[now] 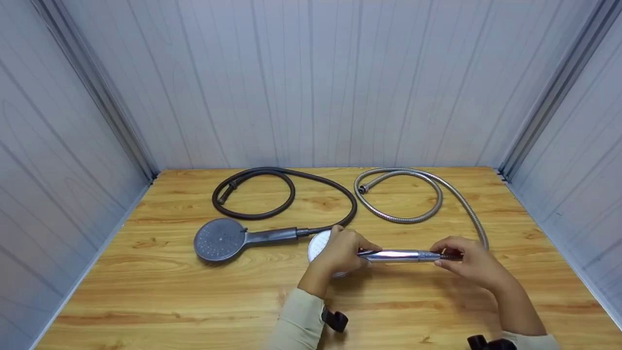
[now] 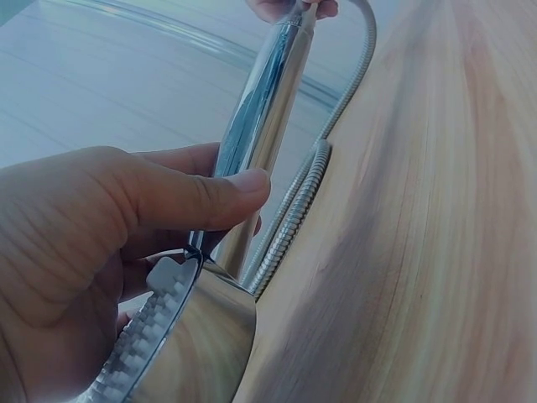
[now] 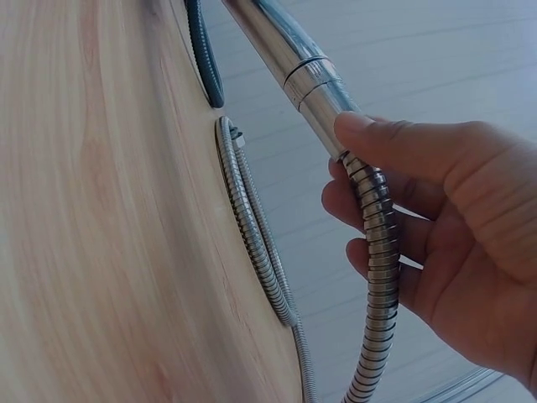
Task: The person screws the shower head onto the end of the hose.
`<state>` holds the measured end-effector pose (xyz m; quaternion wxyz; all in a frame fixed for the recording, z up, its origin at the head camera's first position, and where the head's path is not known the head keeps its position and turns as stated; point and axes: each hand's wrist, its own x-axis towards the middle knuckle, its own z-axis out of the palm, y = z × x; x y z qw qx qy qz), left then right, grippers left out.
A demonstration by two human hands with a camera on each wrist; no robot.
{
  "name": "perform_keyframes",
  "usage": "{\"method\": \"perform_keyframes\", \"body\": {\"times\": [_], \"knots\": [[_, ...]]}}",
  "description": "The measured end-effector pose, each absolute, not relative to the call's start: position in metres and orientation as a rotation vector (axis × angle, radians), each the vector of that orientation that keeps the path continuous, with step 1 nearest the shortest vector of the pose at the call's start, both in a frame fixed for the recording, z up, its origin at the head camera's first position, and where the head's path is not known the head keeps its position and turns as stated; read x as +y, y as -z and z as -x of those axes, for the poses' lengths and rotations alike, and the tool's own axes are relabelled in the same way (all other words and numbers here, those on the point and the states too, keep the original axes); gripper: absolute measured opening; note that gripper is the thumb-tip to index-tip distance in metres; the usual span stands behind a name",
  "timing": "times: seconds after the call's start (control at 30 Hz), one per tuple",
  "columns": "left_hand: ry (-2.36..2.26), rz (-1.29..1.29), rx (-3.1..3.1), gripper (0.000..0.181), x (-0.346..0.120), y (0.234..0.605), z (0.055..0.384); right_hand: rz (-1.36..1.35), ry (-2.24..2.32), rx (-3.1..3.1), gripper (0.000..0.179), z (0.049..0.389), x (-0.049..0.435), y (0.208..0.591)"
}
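Note:
A chrome shower head [image 1: 392,255] with a white nozzle face is raised just off the wooden table, lying sideways between both hands. My left hand [image 1: 341,251] grips it at the neck, thumb across the handle [image 2: 263,109] in the left wrist view. At the handle's other end, my right hand [image 1: 470,260] pinches the metal connector [image 3: 329,117] where the silver hose [image 3: 382,260] joins. Thumb and fingers wrap the connector in the right wrist view. From there the silver hose [image 1: 471,211] curves back into a loop on the table. Part of the shower face is hidden behind my left hand.
A dark grey shower head [image 1: 220,239] lies face up at the left on the wooden table [image 1: 194,301]. Its black hose [image 1: 335,183] loops behind it. The silver hose's loose end fitting [image 1: 363,189] rests at the back. Panelled walls [image 1: 311,82] enclose the table on three sides.

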<state>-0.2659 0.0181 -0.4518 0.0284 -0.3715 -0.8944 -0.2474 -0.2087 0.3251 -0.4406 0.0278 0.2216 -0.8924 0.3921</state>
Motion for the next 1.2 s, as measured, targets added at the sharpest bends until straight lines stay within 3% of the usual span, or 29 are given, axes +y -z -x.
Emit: {"method": "perform_keyframes", "body": {"times": [1.2], "knots": [[0.777,1.141,-2.781,0.035,0.0179,0.4504,0.2656,-0.670,-1.240,-2.838,0.025,0.2075,0.3270,0.4368]]}}
